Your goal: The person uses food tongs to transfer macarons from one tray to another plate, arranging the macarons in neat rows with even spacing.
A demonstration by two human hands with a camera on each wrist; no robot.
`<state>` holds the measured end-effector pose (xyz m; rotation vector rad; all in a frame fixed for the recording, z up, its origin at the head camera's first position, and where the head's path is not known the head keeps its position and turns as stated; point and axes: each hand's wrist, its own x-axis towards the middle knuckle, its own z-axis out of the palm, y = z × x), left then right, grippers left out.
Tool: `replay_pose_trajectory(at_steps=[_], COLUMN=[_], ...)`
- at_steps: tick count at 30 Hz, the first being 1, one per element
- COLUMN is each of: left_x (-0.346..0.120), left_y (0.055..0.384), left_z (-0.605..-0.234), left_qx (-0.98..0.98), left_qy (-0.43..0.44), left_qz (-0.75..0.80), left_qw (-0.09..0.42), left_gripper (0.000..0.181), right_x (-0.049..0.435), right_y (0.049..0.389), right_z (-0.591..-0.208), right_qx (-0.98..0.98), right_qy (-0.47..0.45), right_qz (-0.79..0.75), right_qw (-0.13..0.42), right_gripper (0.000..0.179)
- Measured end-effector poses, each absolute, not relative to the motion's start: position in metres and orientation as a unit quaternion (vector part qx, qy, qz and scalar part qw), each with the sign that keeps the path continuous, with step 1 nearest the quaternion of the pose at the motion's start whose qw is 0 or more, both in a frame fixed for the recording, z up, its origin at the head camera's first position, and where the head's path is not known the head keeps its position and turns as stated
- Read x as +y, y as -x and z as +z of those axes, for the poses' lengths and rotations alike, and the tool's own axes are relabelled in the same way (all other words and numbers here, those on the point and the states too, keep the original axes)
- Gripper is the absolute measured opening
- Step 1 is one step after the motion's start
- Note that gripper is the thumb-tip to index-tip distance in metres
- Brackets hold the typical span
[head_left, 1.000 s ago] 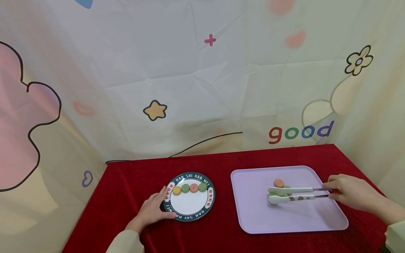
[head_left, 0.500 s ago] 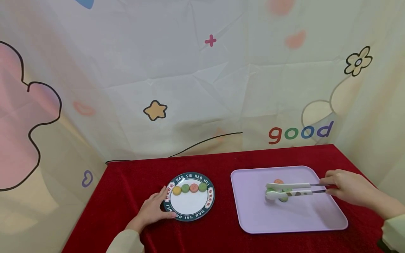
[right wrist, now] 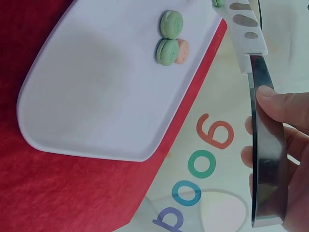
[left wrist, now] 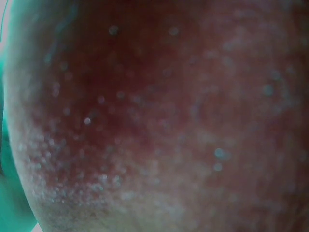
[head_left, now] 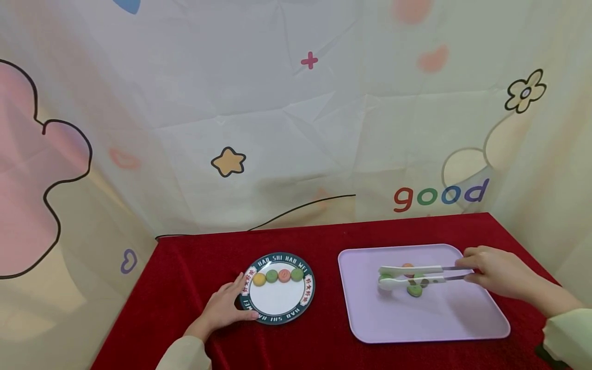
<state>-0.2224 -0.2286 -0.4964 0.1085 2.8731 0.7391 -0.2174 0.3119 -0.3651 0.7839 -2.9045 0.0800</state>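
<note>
My left hand (head_left: 224, 307) rests on the left rim of a round plate (head_left: 276, 302), its fingers and thumb spread along the edge. A row of macarons lies on that plate: yellow (head_left: 259, 279), green (head_left: 272, 276), pink (head_left: 284, 275) and green (head_left: 297, 274). My right hand (head_left: 497, 270) grips white-tipped tongs (head_left: 411, 270) over the lilac tray (head_left: 370, 318). A green macaron (head_left: 386, 277) sits between the tong tips, partly hidden. Beneath the tongs on the tray are green macarons (right wrist: 171, 24) and a pink-orange macaron (right wrist: 182, 51). Blurred skin fills the left wrist view.
Red cloth (head_left: 324, 329) covers the table under the plate and tray. Behind it hangs a pale printed curtain (head_left: 277, 128), with the word "good" low on the right. The tray has a low raised rim.
The tongs and my right hand have lifted and shifted left, with a green macaron between the tips. Other macarons on the tray are more exposed. My left hand and the plate stay put.
</note>
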Motion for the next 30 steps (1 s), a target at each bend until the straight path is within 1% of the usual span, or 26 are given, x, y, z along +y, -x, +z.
replay_pose_trajectory(at_steps=[13, 20, 30], left_x=[-0.229, -0.229, -0.229], left_y=[0.221, 0.221, 0.222], left_z=[-0.496, -0.496, -0.496], left_qx=[0.964, 0.966, 0.966], left_qy=[-0.035, -0.043, -0.038], left_qz=[0.249, 0.244, 0.243], left_qw=[0.085, 0.079, 0.083], left_gripper=[0.109, 0.108, 0.109], right_x=[0.296, 0.286, 0.272], right_y=[0.224, 0.227, 0.234], right_z=[-0.361, -0.360, -0.361], right_qx=[-0.954, -0.955, -0.945], right_qy=[-0.287, -0.285, -0.309], right_qz=[0.031, 0.042, 0.039], right_qw=[0.082, 0.071, 0.100], right_gripper=[0.023, 0.024, 0.022])
